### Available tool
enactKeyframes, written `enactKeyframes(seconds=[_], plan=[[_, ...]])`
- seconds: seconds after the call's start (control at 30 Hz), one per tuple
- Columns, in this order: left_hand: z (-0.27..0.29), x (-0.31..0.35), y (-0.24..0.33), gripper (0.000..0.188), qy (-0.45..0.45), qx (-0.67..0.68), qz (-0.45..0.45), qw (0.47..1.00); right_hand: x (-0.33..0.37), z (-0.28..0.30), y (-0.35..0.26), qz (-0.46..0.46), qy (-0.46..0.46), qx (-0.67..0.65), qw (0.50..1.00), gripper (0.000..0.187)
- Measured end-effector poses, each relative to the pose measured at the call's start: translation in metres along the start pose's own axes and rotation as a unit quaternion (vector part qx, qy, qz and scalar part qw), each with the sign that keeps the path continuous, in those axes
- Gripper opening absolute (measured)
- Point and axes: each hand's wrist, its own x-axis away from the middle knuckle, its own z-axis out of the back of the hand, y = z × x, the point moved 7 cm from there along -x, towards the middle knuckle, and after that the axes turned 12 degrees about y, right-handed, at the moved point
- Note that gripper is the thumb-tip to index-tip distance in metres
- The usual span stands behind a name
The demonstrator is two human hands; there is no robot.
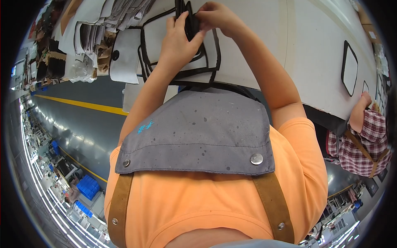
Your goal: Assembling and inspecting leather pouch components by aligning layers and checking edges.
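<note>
Light-blue handwriting marks the grey cloth apron bib (198, 124) of a person at a white table (260, 41). Beyond the near edge, the white surface runs rightward to a black-bordered white panel (350, 70). Above black-edged white sheets (155, 41), a long, narrow black piece (190, 25) is gripped by the left hand (180, 43); the right hand's (217, 18) fingertips meet its side, whether pinching cannot be told.

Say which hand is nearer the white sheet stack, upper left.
Left. The left hand is right of the white sheet stack, at the black piece; the right hand is farther right.
</note>
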Motion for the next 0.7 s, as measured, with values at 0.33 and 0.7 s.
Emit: enactKeyframes(seconds=[0.33, 0.7], plan=[[0.017, -0.002, -0.011, 0.055, 0.010, 0.025, 0.014, 1.000, 0.013, 0.033, 0.009, 0.126, 0.125, 0.400, 0.899, 0.038], [0.007, 0.005, -0.006, 0.058, 0.010, 0.049, -0.010, 0.999, 0.013, 0.002, 0.001, -0.006, 0.032, 0.089, 0.995, 0.032]])
